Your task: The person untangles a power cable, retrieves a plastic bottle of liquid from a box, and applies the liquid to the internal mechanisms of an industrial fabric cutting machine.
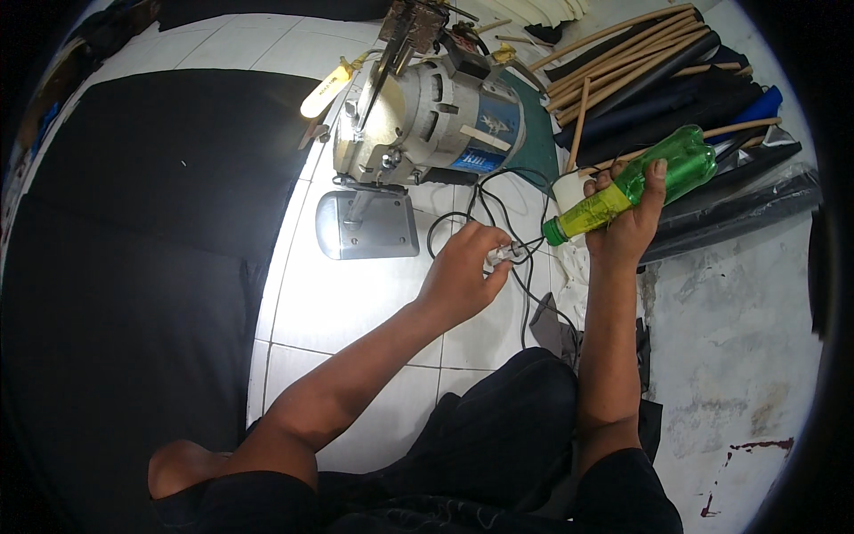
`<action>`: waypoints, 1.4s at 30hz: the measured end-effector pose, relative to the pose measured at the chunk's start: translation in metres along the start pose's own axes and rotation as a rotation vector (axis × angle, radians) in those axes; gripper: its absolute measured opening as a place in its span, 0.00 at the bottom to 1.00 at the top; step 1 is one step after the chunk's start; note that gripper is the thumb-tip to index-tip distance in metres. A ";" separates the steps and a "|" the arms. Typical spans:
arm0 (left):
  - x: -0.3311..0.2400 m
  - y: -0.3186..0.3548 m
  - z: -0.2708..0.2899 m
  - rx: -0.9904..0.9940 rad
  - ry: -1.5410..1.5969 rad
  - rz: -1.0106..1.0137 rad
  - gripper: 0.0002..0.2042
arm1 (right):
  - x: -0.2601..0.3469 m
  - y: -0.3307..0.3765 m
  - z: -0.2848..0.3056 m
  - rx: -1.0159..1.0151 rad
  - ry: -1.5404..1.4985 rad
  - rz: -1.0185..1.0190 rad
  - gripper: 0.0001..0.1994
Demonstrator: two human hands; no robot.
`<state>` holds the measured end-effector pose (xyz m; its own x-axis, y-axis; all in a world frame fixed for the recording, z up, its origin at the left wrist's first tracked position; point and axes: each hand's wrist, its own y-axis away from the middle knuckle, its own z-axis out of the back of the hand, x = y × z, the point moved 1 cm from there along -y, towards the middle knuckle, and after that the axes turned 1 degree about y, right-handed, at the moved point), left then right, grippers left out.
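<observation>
Green see-through plastic makes up the round bottle (680,165) with a yellow label (592,212), which is to the right of and a little below the big round grey-and-blue machine (431,116). Its green screw cap (553,232) is on. I cannot tell how much is inside the bottle.

The right hand (627,230) is wrapped around the bottle, with its thumb along the side away from the machine. The bottle leans, so its cap end is lower and closer to the machine than its bottom end. The right arm goes nearly straight up.

The left hand (461,274) is below the machine. It pinches a small clear-and-white thing (500,256) between its thumb and fingers, near the bottle's cap but apart from it. I cannot tell what that small thing is, or if it holds anything. The left arm slants up toward the right, with its elbow out to the side.

A flat silver metal plate (382,236) is under the machine, and a thin black cord (526,294) curls below the machine and to its right.
</observation>
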<state>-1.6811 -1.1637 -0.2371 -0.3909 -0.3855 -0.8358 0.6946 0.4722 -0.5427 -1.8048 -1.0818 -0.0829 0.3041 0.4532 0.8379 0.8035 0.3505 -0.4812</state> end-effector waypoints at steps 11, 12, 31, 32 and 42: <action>0.000 0.000 -0.002 -0.003 0.063 0.020 0.14 | -0.001 -0.001 0.001 -0.054 -0.018 -0.024 0.22; 0.001 0.000 -0.002 0.005 0.060 0.021 0.13 | -0.002 -0.001 0.001 -0.054 -0.027 -0.034 0.22; 0.002 0.000 0.000 0.005 -0.007 0.001 0.12 | -0.003 -0.003 0.003 -0.041 0.026 -0.032 0.23; 0.002 0.000 0.000 0.004 -0.011 -0.003 0.12 | -0.003 -0.003 0.004 -0.041 0.031 -0.027 0.23; 0.003 0.002 -0.001 0.013 -0.016 0.011 0.12 | -0.002 0.000 0.000 -0.038 0.018 -0.004 0.22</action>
<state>-1.6814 -1.1633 -0.2410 -0.3738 -0.3930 -0.8402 0.7064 0.4664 -0.5324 -1.8058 -1.0824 -0.0848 0.3099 0.4367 0.8446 0.8236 0.3206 -0.4679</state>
